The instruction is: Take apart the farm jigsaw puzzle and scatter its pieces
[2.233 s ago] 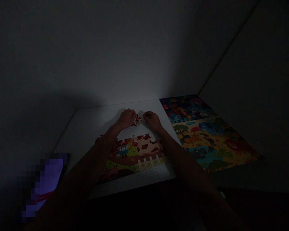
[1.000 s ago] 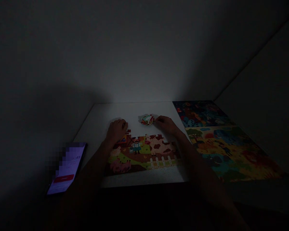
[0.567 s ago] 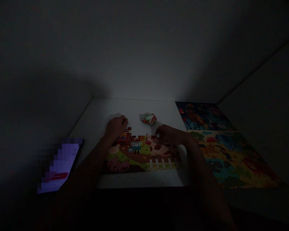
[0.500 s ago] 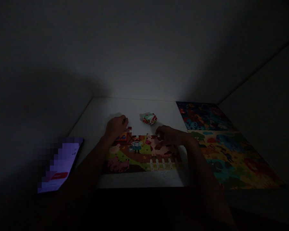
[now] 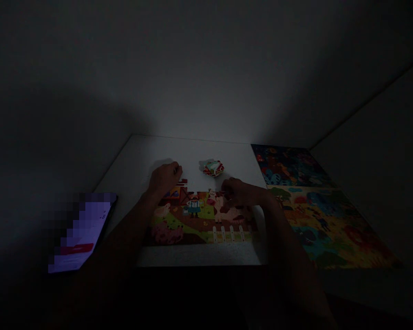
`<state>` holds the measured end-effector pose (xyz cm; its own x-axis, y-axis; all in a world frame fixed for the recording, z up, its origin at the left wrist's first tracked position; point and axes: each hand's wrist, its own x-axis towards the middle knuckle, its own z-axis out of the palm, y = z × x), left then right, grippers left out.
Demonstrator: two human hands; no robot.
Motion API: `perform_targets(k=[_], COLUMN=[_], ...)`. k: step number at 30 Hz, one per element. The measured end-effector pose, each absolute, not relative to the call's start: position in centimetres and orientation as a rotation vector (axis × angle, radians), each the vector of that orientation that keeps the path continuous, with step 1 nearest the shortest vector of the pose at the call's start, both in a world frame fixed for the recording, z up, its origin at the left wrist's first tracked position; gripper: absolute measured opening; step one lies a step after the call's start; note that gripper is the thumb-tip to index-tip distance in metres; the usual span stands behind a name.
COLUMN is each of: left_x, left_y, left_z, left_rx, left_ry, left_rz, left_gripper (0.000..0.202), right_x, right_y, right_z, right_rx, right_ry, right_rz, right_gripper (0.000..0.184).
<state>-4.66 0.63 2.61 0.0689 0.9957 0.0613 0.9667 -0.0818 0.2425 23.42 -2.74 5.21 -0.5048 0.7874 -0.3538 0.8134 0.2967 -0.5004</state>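
A farm-scene jigsaw puzzle [image 5: 199,224], partly assembled, lies on the white table with a farmer, a cow and a fence on it. My left hand [image 5: 164,178] rests at the puzzle's upper left corner, fingers curled closed, and no object shows in it. Over the cow at the upper right edge is my right hand [image 5: 240,192]. Its fingers are bent down and drawn together against the puzzle; whatever they hold is hidden in the dim light. A small pile of loose puzzle pieces [image 5: 213,168] sits just beyond the puzzle, between the two hands.
On the right lie two finished-looking pictures, a dark one [image 5: 289,165] at the back and a yellow animal scene [image 5: 330,224] in front. A lit phone or tablet [image 5: 86,229], partly blurred, is at the left. Walls [image 5: 206,91] stand behind the table [image 5: 137,156].
The view has shifted slightly. A pale spot by my right fingers no longer shows, while both hands stay at nearly the same places over the puzzle.
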Motion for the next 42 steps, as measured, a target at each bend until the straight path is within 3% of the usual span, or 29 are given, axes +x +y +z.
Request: perform_targets(k=[16,26,42], left_x=[-4.9,-5.0,-5.0], left_y=[0.8,0.8,0.6], left_z=[2.4,2.2,2.6], left_rx=[2.186,2.172,2.181], left_ry=[2.007,2.003,1.933], left_rz=[0.365,0.371,0.423], left_gripper=[0.033,0.035,0.032], right_x=[23.9,24.1,24.4], right_y=[-2.3,-1.9,-1.4], right_z=[4.3,4.7,3.7], right_rx=[1.430,1.295,1.208], right_ry=[2.278,2.394,2.444], right_rz=[-1.784,-1.685,-1.789], right_gripper=[0.025,0.019,0.015])
